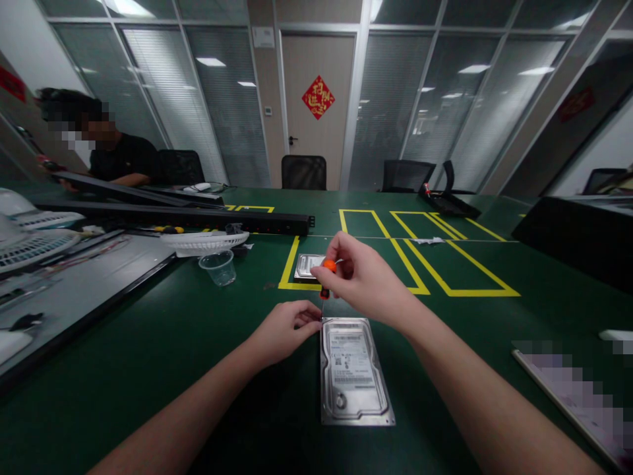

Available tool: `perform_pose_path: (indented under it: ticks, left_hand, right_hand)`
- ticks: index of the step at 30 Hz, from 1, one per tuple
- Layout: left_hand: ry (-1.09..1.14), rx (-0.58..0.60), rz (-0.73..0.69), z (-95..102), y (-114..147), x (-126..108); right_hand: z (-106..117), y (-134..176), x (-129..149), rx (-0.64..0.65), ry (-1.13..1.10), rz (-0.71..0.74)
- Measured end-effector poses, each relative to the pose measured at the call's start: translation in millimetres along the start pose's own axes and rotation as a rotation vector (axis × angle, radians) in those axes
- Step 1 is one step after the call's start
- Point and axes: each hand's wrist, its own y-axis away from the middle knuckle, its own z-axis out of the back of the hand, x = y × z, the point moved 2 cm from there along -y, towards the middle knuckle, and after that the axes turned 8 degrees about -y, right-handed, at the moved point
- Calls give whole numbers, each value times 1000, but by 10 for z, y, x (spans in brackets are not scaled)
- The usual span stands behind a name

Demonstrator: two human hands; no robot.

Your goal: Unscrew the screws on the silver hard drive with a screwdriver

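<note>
Room opens on the green desk either side of the straight-edged, ridged metal hard drive. The right hand pinches an orange-topped screwdriver at its far-left corner; the left hand gathers fingertips there, whether pinching I cannot tell.

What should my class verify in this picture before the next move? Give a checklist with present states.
1. Screwdriver gripped: ok, in the right hand.
2. Screwdriver upright: ok, roughly, tip downward.
3. Tip seated: cannot tell; it is too small to see at the far left corner of the near hard drive.
4. Near hard drive flat: ok, label up on the green table.
5. Left hand holding the drive firmly: cannot tell; its fingertips are at that corner.
6. Plastic cup apart from both hands: ok.
</note>
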Motion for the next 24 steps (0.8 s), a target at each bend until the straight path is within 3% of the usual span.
perform_pose_path:
  ticks: [16, 24]
  left_hand:
    - [-4, 7, 5, 6, -4, -16]
    - [26, 3, -7, -10, -7, 7]
  right_hand:
    - [12, -7, 65, 19, 26, 72]
    - [37, 10, 102, 193, 4, -5]
